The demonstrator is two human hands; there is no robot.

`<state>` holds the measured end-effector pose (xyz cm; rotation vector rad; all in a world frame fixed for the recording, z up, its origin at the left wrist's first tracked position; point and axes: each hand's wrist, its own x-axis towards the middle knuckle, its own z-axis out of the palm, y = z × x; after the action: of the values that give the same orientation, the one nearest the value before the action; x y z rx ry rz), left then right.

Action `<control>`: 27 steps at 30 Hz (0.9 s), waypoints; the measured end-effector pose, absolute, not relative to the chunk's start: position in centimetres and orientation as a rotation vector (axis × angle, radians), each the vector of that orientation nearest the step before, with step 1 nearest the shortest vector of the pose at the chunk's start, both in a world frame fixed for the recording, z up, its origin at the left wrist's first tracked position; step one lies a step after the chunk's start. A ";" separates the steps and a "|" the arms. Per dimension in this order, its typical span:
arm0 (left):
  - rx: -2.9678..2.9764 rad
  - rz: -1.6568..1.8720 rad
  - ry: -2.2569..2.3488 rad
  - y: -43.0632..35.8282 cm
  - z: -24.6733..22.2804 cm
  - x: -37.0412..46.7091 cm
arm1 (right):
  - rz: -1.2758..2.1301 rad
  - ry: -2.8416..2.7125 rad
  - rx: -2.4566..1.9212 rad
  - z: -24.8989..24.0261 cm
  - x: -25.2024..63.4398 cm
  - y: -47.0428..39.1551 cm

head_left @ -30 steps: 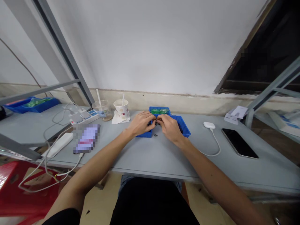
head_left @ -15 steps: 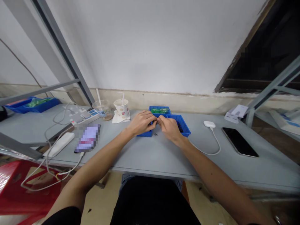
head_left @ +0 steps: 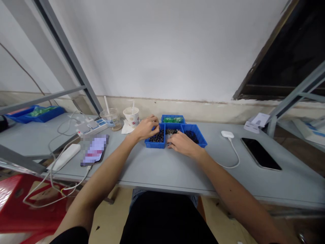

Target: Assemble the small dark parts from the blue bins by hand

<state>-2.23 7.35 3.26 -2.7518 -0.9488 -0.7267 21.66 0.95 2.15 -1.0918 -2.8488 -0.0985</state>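
Observation:
My left hand is over the near left blue bin, its fingers loosely bent and apart, with nothing visible in them. Small dark parts with light metallic spots fill that bin. Just right of it my right hand is low at the tabletop, fingers curled down and closed together. Whatever its fingertips hold is hidden or too small to name. Beside this hand stands the right blue bin with black small parts. More dark parts lie in the middle bin between the two.
Behind, another blue bin contains green packets. To the left are a paper cup, a plastic cup, a power strip and a phone. A white earbud case and black phone lie right.
My hands were together above the bins and have parted. The left moved left to the left bin; the right came down to the table, over where a small dark part lay.

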 end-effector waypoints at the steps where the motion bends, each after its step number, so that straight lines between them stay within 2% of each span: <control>1: -2.757 -0.719 -0.956 7.4 3.2 -2.3 | -0.087 -2.860 -1.080 2.0 21.6 1.0; 7: -2.618 -0.796 -1.024 7.3 3.5 -2.6 | -0.045 -2.853 -1.091 1.2 21.5 1.5; 14: -2.589 -0.917 -0.929 6.2 3.6 -1.3 | -0.159 -2.399 -1.135 1.5 22.1 2.0; 20: -2.677 -0.787 -0.821 5.5 3.2 -0.2 | 0.052 -2.028 -0.915 1.2 22.4 2.7; 27: -2.680 -0.870 -0.724 5.1 3.1 0.5 | 0.296 -1.916 -0.902 1.5 22.2 2.3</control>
<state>0.47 5.10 3.07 -2.6804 -0.7237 -0.8700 22.18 2.32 1.53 -0.9019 -1.9159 0.2958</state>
